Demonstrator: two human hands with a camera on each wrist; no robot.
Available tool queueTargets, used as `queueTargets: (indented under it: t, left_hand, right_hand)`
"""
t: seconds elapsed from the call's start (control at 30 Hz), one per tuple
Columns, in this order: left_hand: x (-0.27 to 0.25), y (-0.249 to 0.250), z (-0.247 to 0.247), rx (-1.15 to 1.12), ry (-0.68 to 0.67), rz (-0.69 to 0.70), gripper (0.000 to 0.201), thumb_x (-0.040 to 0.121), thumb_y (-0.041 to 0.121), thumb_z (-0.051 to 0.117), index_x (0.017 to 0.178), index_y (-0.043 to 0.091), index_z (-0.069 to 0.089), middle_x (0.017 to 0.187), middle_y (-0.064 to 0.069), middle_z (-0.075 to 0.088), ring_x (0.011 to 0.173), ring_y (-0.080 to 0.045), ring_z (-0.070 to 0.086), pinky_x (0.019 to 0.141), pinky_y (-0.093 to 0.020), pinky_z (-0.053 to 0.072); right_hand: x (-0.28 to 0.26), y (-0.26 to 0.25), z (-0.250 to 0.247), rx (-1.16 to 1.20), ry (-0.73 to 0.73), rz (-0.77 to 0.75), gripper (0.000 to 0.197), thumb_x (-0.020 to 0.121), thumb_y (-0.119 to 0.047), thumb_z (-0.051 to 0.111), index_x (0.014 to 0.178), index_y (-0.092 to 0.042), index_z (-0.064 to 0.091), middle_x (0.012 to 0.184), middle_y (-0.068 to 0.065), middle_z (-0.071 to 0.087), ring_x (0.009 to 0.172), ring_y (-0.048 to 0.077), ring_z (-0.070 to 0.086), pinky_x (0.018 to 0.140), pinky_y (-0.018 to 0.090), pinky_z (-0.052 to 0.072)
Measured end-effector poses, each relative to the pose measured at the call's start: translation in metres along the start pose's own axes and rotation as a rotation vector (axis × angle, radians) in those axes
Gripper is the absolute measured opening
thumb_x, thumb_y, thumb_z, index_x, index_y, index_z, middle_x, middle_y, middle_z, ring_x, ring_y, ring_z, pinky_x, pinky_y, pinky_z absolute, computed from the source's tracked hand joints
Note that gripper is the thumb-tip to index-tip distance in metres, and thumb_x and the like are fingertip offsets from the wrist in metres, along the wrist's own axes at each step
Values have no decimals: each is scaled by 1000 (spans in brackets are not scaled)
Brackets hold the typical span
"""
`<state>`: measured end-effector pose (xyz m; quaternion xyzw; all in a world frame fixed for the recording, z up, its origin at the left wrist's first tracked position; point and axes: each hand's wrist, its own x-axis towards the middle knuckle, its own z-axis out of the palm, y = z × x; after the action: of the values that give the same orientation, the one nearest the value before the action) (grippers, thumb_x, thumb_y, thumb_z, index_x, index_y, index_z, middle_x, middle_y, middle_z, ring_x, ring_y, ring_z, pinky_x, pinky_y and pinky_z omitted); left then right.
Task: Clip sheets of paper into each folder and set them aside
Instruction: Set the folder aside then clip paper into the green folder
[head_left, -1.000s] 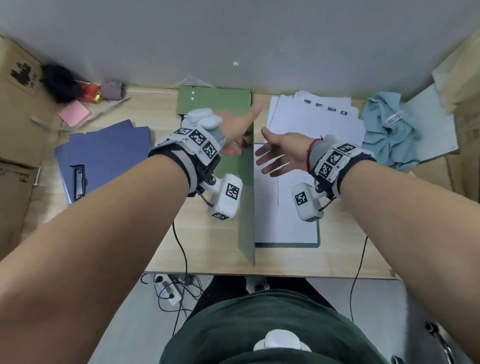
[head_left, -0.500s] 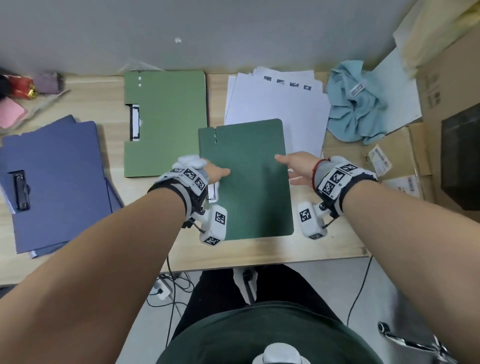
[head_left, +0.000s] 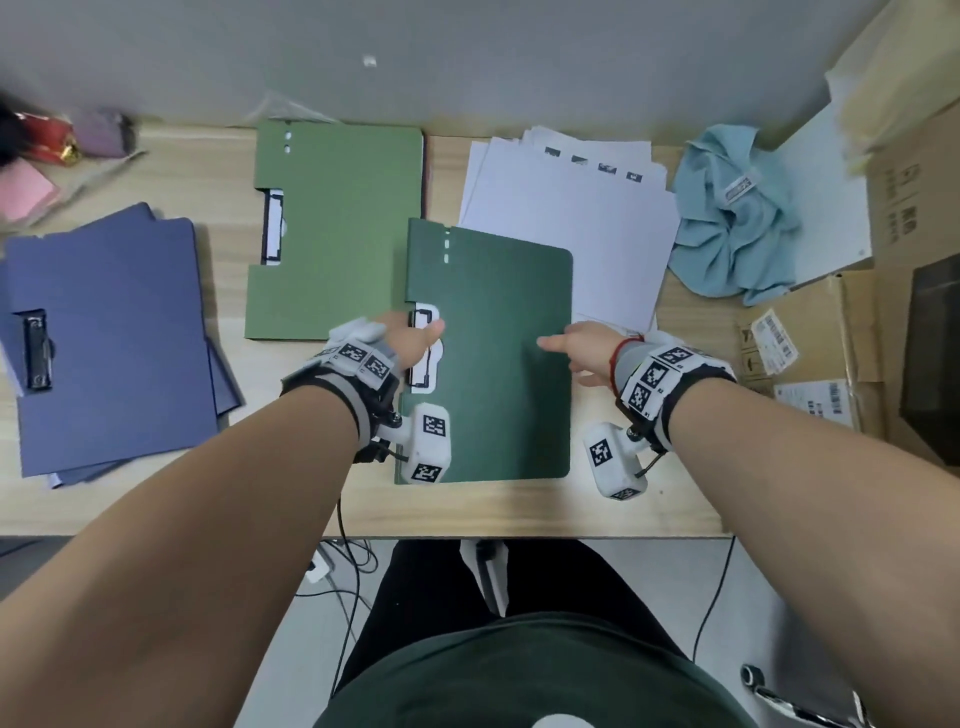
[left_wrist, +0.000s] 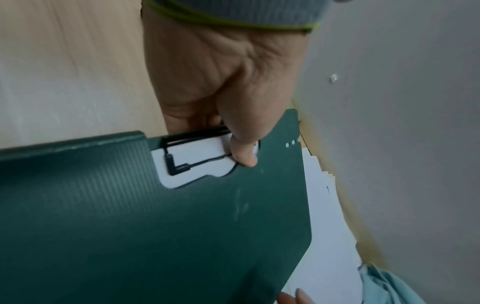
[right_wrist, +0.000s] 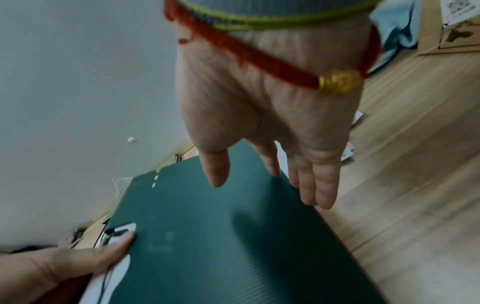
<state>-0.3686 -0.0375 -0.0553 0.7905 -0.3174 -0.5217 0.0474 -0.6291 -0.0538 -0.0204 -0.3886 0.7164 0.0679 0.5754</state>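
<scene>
The dark green folder (head_left: 493, 364) is closed, cover up, with a white sheet (left_wrist: 197, 174) and a black wire clip (left_wrist: 182, 156) showing through the notch in its left edge. Its far right corner overlaps the loose white sheets (head_left: 571, 223). A lighter green folder (head_left: 343, 234), also closed, lies just beside its far left corner, and the stacked blue folders (head_left: 114, 338) lie well to its left.

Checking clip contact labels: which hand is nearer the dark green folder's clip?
Left. The left hand pinches the dark green folder at its clip; the right hand is at the opposite edge.

Crumpled light-blue cloth (head_left: 737, 218) right rear of desk (head_left: 519, 509); cardboard box (head_left: 831, 312) beside it; pink pad (head_left: 23, 195) far left.
</scene>
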Motion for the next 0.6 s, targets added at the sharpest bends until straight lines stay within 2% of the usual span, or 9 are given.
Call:
queueTargets:
  t: [0.07,0.13,0.27,0.37,0.43,0.5,0.53,0.6]
  left_hand:
    - [-10,10,-10,-87,10,53,72,65,64,67,121,18,65,111,-7,72,97,-31,70,93,-50,54]
    - [-13,18,-25,-113,21,110,64,75,55,68,126,17,63,115,-7,71,100,-30,69,94,-50,54]
    - [-25,34,-80,-132,84,188,64,76,57,67,122,13,65,112,-10,71,99,-31,68,94,-52,53]
    - [-18,32,-129,-185,160,214,70,61,68,68,103,11,70,101,-9,71,93,-27,68,97,-51,51]
    - [-13,31,-154,-161,206,182,79,58,74,70,107,11,72,100,-8,73,92,-28,70,93,-47,54]
    - [4,22,-180,-25,221,123,83,56,82,67,100,12,72,94,-6,73,86,-27,69,88,-43,56]
    - [18,15,-186,74,226,82,88,49,91,63,92,14,71,88,-4,72,82,-26,69,85,-42,57]
    - [57,-6,-204,228,267,-2,109,17,105,47,86,25,73,81,-1,74,77,-25,70,81,-40,57]
  right_hand:
    - [-2,-5,-2,-1,7,0,67,93,-42,61,148,-13,37,133,9,51,124,25,52,100,40,50]
    - [-3,-12,-3,4,13,-2,61,92,-44,61,142,-14,42,122,9,55,116,24,57,94,39,54]
    - [-5,-51,2,41,-4,-59,47,91,-43,62,125,-12,53,120,9,60,103,22,63,84,37,59]
    - [-4,-84,14,126,-73,-125,29,96,-26,62,121,-11,60,118,10,66,89,24,62,72,35,60]
    - [-5,-103,24,165,-112,-172,17,99,-18,58,114,-13,62,107,6,67,80,21,62,65,31,57]
    - [-4,-129,39,230,-142,-210,12,101,-15,54,109,-15,63,101,2,69,79,18,65,68,31,54]
    - [-2,-139,43,266,-146,-218,14,101,-15,53,111,-15,63,103,2,70,82,18,66,72,33,55]
    - [7,-163,55,285,-136,-223,19,101,-16,54,117,-14,63,109,3,71,89,20,68,79,37,56]
